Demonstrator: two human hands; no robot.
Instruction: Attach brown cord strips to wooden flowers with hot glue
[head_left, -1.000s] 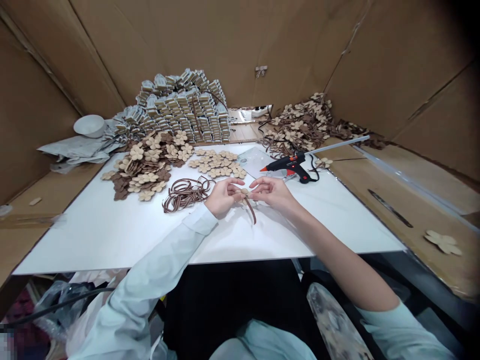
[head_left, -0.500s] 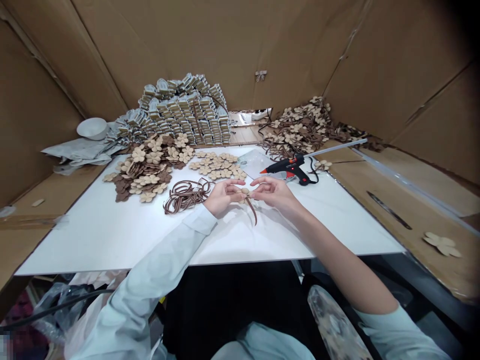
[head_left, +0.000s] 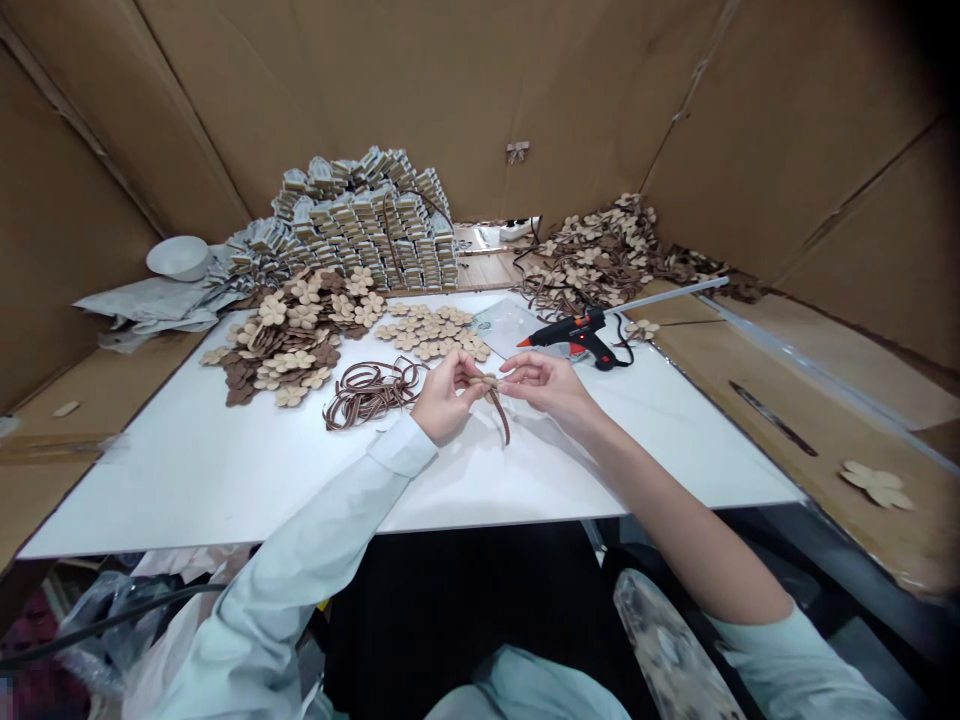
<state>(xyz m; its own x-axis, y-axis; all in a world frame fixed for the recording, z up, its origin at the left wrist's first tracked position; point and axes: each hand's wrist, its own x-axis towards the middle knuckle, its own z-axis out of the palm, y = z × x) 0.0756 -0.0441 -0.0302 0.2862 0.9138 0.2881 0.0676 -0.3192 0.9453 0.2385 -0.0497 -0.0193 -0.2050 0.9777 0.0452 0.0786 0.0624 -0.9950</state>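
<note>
Between my hands, above the white board (head_left: 247, 480), is a small beige flower (head_left: 490, 380) with a brown cord (head_left: 501, 418) hanging down from it. My left hand (head_left: 447, 398) pinches the flower's left side between thumb and fingers. From the right, my right hand (head_left: 546, 388) grips it with closed fingertips. My fingers hide part of the flower. Just left of my left hand lies a loose coil of brown cords (head_left: 371, 395). Beyond the hands, beige flowers (head_left: 435, 332) are laid out flat. Past my right hand rests a black hot glue gun (head_left: 574, 332) with an orange tip.
A heap of beige and brown flowers (head_left: 289, 335) lies left, with stacked small packets (head_left: 367, 225) behind. Flowers with cords (head_left: 600, 250) are piled at back right. A tweezers-like tool (head_left: 772, 418) and a large beige flower (head_left: 876, 484) lie on the right cardboard. Cardboard walls enclose the workspace.
The flower has tipped, so its round centre shows less. The left fingers have curled closer around it, and the hanging cord has shifted slightly. Both hands keep their hold.
</note>
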